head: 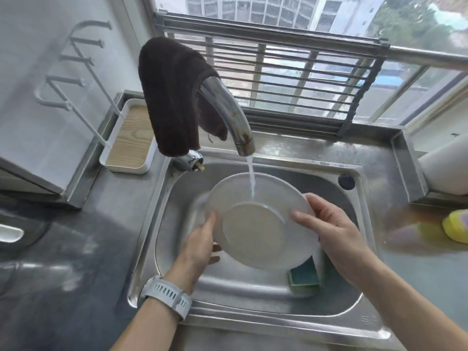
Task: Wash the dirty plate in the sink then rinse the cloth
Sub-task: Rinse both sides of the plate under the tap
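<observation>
A white plate [255,224] is held tilted over the steel sink [174,198], its underside ring facing me. Water runs from the chrome faucet [229,115] onto the plate's upper part. My left hand [200,245] grips the plate's left rim, thumb on top, fingers beneath. My right hand [334,229] holds the right rim with fingers spread over the surface. A dark brown cloth [172,97] hangs draped over the faucet's neck. A green-blue sponge [304,274] lies in the sink below the plate.
A white tray with a wooden insert [129,145] stands left of the faucet. A white hook rack [73,64] leans on the wall. A metal drying rack [278,79] stands against the window. A yellow sponge [455,226] lies on the right counter.
</observation>
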`<move>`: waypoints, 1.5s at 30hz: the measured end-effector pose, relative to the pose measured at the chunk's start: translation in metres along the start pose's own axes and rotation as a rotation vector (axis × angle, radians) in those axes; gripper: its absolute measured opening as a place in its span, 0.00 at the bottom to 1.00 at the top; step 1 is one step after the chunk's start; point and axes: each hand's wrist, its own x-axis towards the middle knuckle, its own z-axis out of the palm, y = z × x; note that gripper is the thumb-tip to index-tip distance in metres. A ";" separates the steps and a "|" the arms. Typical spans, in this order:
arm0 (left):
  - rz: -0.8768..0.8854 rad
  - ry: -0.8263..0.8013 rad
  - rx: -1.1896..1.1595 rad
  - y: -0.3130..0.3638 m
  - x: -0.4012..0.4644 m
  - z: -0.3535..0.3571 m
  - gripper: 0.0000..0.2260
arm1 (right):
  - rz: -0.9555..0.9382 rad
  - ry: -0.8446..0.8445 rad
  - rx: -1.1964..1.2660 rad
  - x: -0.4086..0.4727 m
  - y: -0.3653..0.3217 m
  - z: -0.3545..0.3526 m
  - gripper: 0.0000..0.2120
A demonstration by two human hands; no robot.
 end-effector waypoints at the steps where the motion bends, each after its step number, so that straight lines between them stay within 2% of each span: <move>1: -0.075 -0.044 -0.117 0.003 -0.004 0.004 0.28 | -0.067 -0.042 -0.087 -0.005 0.000 0.000 0.05; 3: -0.167 -0.146 -0.365 0.011 -0.015 0.009 0.30 | -0.232 -0.095 -0.343 -0.013 0.002 0.001 0.05; 5: -0.170 -0.226 -0.563 0.018 -0.025 0.012 0.30 | -0.438 -0.099 -0.634 -0.019 0.010 0.000 0.07; 7: -0.150 -0.232 -0.676 0.021 -0.028 0.012 0.31 | -0.566 -0.100 -0.826 -0.023 0.015 -0.003 0.08; 9: -0.108 -0.236 -0.685 0.023 -0.031 0.013 0.34 | -0.630 -0.096 -0.944 -0.026 0.018 -0.008 0.09; 11: -0.058 -0.166 -0.643 0.023 -0.035 0.017 0.27 | -0.635 -0.090 -1.027 -0.031 0.021 -0.011 0.10; 13: -0.011 -0.044 -0.596 0.019 -0.038 0.019 0.16 | -0.544 -0.072 -1.080 -0.036 0.023 -0.013 0.18; 15: 0.007 0.036 -0.537 0.013 -0.040 0.018 0.13 | -0.299 -0.005 -0.985 -0.044 0.019 -0.010 0.29; 17: 0.010 0.046 -0.491 0.011 -0.046 0.016 0.12 | 0.061 0.163 -0.637 -0.047 0.014 -0.006 0.34; 19: -0.008 0.037 -0.466 0.009 -0.053 0.016 0.11 | 0.437 0.276 -0.192 -0.043 0.009 -0.003 0.32; 21: -0.054 0.015 -0.451 0.009 -0.060 0.019 0.12 | 0.623 0.263 0.010 -0.042 0.007 -0.004 0.21; 23: -0.122 -0.043 -0.423 0.015 -0.068 0.019 0.13 | 0.637 0.272 0.006 -0.045 -0.003 -0.004 0.07; 26: -0.200 -0.191 -0.334 0.033 -0.086 0.017 0.16 | 0.652 0.305 0.001 -0.049 -0.033 -0.015 0.09; 28: -0.208 -0.227 -0.236 0.046 -0.099 0.017 0.15 | 0.662 0.341 -0.008 -0.054 -0.055 -0.024 0.09; 32: -0.200 -0.158 -0.033 0.057 -0.114 0.024 0.12 | 0.767 0.397 0.037 -0.064 -0.056 -0.022 0.10; 35: -0.205 -0.131 0.036 0.059 -0.127 0.021 0.12 | 0.766 0.394 0.063 -0.075 -0.061 -0.011 0.10; 38: -0.164 -0.115 0.006 0.068 -0.153 0.014 0.09 | 0.707 0.446 0.066 -0.100 -0.084 -0.005 0.10; 45: -0.112 -0.062 -0.048 0.057 -0.164 0.019 0.09 | 0.700 0.486 0.069 -0.114 -0.077 0.011 0.09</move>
